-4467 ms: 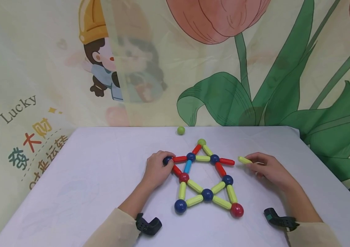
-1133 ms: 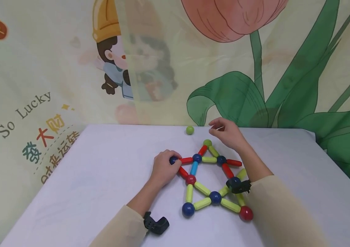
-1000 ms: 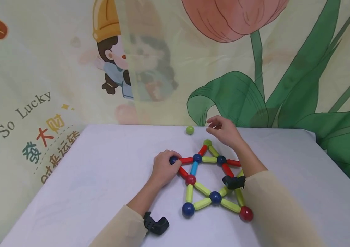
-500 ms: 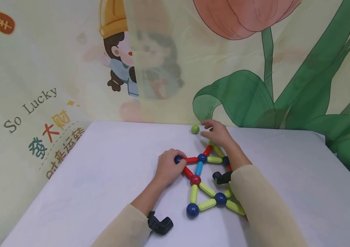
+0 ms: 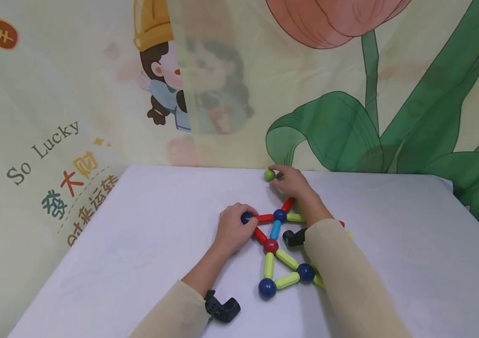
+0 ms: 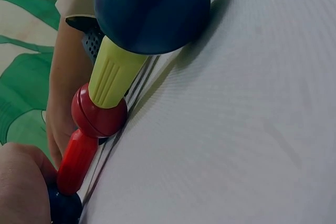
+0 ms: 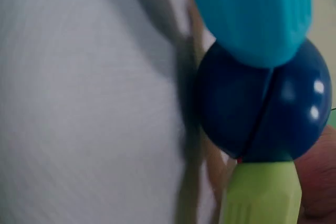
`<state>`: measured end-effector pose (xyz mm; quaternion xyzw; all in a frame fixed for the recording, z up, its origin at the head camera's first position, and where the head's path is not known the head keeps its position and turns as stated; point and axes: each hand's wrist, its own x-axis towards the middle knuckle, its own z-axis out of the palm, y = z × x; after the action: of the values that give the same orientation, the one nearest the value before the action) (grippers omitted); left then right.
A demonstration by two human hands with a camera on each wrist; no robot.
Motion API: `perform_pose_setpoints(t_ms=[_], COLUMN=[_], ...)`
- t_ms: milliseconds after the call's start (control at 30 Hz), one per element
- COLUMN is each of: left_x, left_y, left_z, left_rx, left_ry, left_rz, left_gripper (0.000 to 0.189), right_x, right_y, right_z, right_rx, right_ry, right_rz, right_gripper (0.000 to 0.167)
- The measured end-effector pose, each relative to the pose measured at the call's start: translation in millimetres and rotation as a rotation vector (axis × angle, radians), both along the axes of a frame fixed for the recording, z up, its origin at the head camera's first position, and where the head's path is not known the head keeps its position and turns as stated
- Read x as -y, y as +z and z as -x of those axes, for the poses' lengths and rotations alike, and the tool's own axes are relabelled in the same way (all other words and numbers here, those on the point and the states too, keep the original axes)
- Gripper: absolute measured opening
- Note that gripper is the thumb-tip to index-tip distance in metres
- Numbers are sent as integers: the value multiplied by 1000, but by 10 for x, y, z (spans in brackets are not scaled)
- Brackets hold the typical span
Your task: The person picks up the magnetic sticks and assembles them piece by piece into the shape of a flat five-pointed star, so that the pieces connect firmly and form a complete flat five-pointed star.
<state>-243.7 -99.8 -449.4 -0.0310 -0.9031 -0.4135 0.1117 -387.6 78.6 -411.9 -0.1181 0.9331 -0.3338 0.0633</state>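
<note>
My left hand [image 5: 232, 230] holds a dark blue ball [image 5: 245, 218] at the left corner of a flat frame of magnetic rods and balls. From that ball run two red rods, one to another blue ball [image 5: 280, 215] and one to a red ball [image 5: 270, 246]. At the table's back edge my right hand [image 5: 293, 182] pinches a loose green ball [image 5: 269, 175] between thumb and index finger. The right forearm covers the right part of the frame. In the right wrist view a light blue rod [image 7: 257, 14] meets a blue ball [image 7: 262, 103].
A white-covered table [image 5: 138, 244] carries the frame. Close behind its back edge hangs a printed backdrop [image 5: 222, 145]. Beside the right sleeve, the tip of a yellow-green rod [image 5: 351, 234] shows. Black wrist cameras [image 5: 222, 307] sit low over the table.
My right hand has let go of a yellow-green rod at the frame's right side, then moved back and left over the frame to the green ball. The left hand keeps its hold.
</note>
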Motion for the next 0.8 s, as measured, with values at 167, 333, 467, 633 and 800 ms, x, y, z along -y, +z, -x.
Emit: perform_pose_setpoints(t_ms=[167,333,467,633,800], left_x=[-2,2,11,16,0], left_y=[-8,-19,-25,-12,-4], left_z=[-13,-14,-30,-25,-18], left_rx=[1,-14,-7,-5,-3], left_ry=[0,5,11,12,7], left_rz=[-3,-11,-19,-20,-19], left_gripper=[18,19,19,19,19], right_x=[15,21,28,24,9], right_y=[-7,-8,-5,39,83], right_z=[-34,-87,-122,-161,-195], right_rx=[10,3,13,-1,-24], right_ry=[-43,-83,-92,-109,-129], right_rz=[-9,31,70,126,161], right_gripper=[48,45,45,46,48])
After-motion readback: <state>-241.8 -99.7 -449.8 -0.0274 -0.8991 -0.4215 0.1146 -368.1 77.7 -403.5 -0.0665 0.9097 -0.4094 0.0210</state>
